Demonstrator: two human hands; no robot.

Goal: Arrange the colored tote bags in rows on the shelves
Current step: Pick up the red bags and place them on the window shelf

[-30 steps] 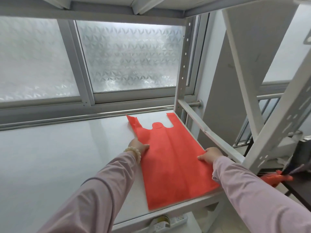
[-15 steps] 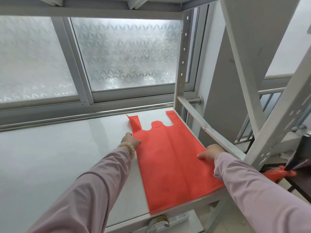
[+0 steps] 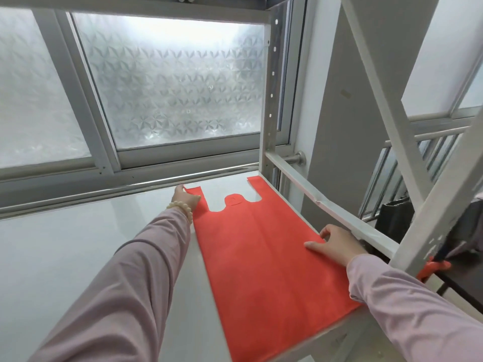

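Left hand (image 3: 184,201) on red tote bag (image 3: 266,257) handle, right hand (image 3: 334,244) on edge

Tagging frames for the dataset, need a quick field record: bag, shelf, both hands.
bag: red tote bag, lying flat, handles toward the window
shelf: white shelf, bag at its right end
left hand: on the bag's far left handle; pinch or press unclear
right hand: fingers pressing the bag's right edge
wrist: bead bracelet, left
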